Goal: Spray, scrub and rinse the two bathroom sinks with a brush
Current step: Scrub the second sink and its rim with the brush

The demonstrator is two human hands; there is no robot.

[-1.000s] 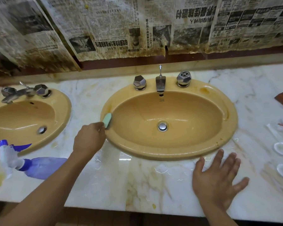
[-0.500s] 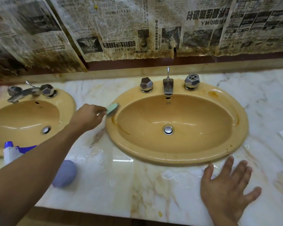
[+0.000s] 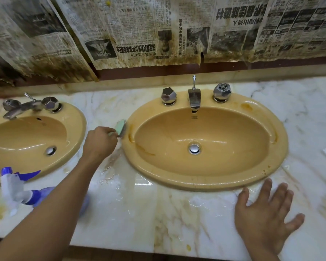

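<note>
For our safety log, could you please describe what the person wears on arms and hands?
The left hand and right hand are ungloved, no rings seen; the left forearm and right forearm are bare to the frame edge, no sleeve, watch or bracelet.

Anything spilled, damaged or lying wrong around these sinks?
The spray bottle lies on its side on the countertop before the left sink. Water puddles sit between the sinks. The right sink has a brown streak inside and an orange stain on its rim. The wall newspaper is stained and torn at its lower edge.
</note>
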